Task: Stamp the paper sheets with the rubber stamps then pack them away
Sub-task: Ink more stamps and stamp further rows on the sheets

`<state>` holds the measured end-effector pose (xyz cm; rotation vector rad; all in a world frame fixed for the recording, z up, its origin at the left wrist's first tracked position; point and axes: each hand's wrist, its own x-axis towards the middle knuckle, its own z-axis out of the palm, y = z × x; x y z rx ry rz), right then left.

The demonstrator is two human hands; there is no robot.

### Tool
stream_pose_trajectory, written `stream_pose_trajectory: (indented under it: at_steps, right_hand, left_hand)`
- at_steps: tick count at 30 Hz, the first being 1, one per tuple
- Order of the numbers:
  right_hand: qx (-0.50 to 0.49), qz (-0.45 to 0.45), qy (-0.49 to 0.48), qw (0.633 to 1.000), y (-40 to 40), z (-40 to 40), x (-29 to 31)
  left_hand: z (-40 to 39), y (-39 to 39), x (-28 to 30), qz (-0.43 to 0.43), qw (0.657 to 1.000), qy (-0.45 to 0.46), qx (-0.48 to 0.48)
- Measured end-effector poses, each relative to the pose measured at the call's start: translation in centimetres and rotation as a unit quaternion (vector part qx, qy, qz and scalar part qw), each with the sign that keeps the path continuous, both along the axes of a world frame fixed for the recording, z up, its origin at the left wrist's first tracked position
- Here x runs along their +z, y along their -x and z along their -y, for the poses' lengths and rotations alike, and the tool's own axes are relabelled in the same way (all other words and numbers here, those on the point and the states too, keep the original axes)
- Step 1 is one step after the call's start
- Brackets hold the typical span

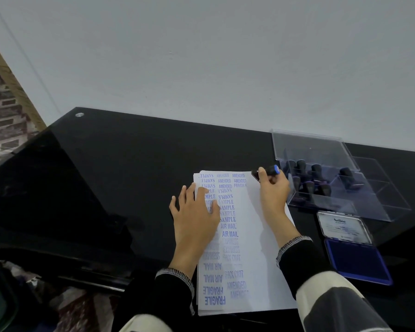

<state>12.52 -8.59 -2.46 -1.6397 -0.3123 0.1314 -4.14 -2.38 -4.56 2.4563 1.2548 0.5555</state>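
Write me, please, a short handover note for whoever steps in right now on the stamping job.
Left hand rests flat on the sheets, steadying them.
Right hand grips a stamp at the sheets' top right corner.
Clear case, lid up, holds the other stamps; ink pad lies open nearer the person.
Done: top sheet's left part covered in blue prints.
Left: fill the blank right part, then pack stamps away.

Left hand (195, 213) flat on stamped sheets (235, 248), right hand (273, 188) gripping stamp (270, 172).
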Motion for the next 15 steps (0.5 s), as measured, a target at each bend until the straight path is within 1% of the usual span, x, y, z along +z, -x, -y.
stream_pose_trajectory:
  at_steps: [2,5,6,7,10,13,15]
  right_hand:
    - [-0.003,0.039,0.012,0.999,0.3,0.0,0.2]
    - [-0.001,0.131,0.016,0.991,1.4,0.5,1.0]
    - [0.003,0.149,0.013,0.989,1.9,0.8,1.2]
    - [0.003,0.154,0.010,0.988,2.3,1.1,1.4]
    - [-0.011,0.133,-0.005,0.991,3.5,3.0,1.9]
    - [-0.013,0.122,-0.018,0.992,4.9,5.7,2.5]
    - [-0.013,0.131,-0.027,0.991,5.5,7.8,2.7]
  left_hand:
    - [0.0,0.0,0.0,-0.005,1.000,-0.002,-0.001]
    - [0.1,0.0,0.1,-0.003,1.000,0.006,-0.002]
    - [0.1,0.1,0.2,-0.001,1.000,0.012,-0.003]
    - [0.1,0.1,0.3,0.000,1.000,0.018,-0.003]
    - [0.2,0.1,0.8,0.011,1.000,0.015,-0.009]
    - [0.6,0.3,1.4,0.060,0.997,-0.033,-0.043]
    - [0.8,0.5,1.6,0.070,0.994,-0.062,-0.062]
